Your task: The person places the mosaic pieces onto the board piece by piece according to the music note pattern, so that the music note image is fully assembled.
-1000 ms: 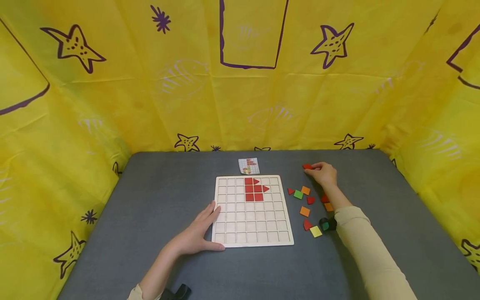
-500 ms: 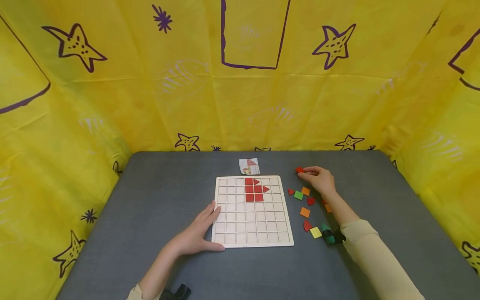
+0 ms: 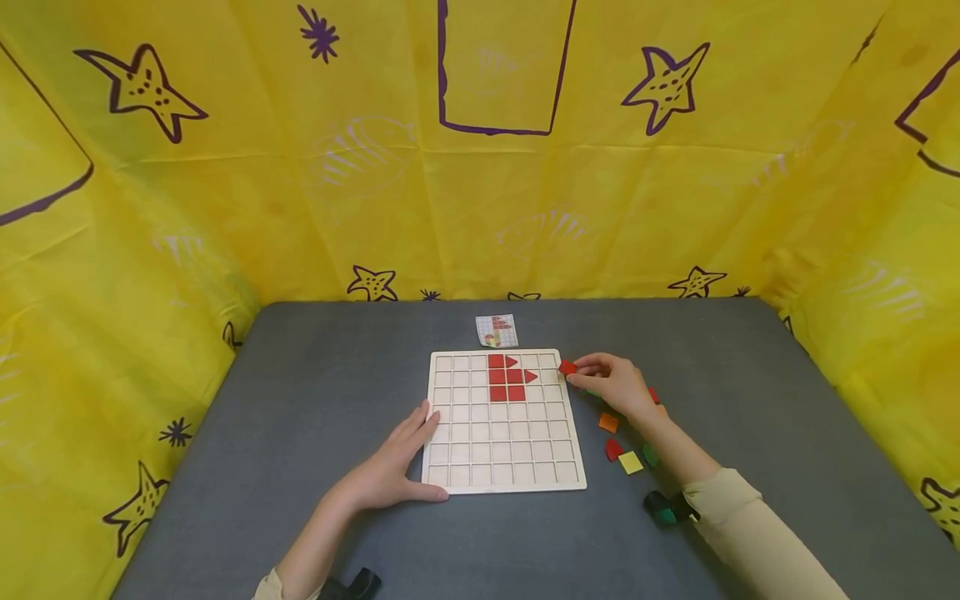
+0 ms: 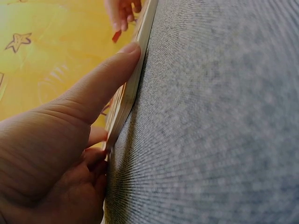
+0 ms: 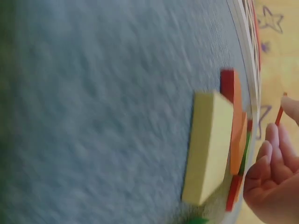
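Right hand (image 3: 611, 385) + red piece (image 3: 567, 367) moved to upper right edge of board (image 3: 502, 451) | piece pinched, thumb-to-fingertips | left hand (image 3: 393, 468) spread, touching board's left side | card (image 3: 497, 331) head view only; yellow tile (image 5: 209, 149) thickness right wrist only

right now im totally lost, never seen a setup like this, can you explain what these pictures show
There is no machine here, just a person working bare-handed. The wide picture comes from a camera worn on the head, looking forward and down. The two close ones come from wrist cameras, so the grey table looks tipped sideways. On it lie a pale gridded board with red shapes set in it, a small pattern card beyond, and loose pieces, including a yellow square, to the right. The left hand rests against the board's left side; the right hand pinches a red piece near its right edge.
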`<state>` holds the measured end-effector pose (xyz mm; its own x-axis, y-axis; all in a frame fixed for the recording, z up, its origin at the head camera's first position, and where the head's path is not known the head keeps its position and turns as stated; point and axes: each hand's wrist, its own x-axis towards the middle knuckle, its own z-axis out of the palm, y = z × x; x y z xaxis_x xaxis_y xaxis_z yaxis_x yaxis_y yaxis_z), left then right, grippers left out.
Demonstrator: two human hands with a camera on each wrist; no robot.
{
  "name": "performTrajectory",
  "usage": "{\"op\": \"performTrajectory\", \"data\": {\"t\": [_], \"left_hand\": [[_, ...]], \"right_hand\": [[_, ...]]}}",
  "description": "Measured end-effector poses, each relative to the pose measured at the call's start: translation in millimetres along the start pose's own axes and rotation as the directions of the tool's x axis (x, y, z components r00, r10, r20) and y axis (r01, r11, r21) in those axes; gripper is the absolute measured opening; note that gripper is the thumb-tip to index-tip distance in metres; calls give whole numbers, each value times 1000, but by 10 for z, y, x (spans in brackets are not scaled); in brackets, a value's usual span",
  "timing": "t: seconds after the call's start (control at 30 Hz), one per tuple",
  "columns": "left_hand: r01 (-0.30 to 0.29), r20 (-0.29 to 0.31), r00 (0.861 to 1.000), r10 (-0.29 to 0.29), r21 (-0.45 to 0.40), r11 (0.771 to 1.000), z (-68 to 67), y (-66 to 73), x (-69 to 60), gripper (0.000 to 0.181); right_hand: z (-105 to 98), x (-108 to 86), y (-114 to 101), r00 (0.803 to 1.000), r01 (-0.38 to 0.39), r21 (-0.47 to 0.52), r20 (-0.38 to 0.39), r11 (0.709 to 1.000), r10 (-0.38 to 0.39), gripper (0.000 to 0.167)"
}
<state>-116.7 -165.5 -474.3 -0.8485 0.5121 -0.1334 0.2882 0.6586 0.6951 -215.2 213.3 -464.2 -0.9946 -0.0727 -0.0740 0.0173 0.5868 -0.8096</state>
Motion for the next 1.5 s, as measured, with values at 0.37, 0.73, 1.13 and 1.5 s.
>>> {"op": "performTrajectory", "data": {"t": [0.37,0.73,1.13,1.5], "left_hand": [[14,-6,1000,-14,0,1000,2,1,4,111],[7,-10,1000,-7,6,1000,10,-5,6,111],[7,-9,1000,-7,-2,1000,6,3,-1,111],[10,-8,1000,-10,-7,1000,9,3,-3,110]], "right_hand": [[248,-80,-158,981,161,-95,123,982,-149,28],[353,-35,-205,970,221,-169,138,961,-199,26],[379,-58,-244,969,221,-133,139,966,-202,24],[213,-68,-133,988,145,-57,55,988,-142,27]]}}
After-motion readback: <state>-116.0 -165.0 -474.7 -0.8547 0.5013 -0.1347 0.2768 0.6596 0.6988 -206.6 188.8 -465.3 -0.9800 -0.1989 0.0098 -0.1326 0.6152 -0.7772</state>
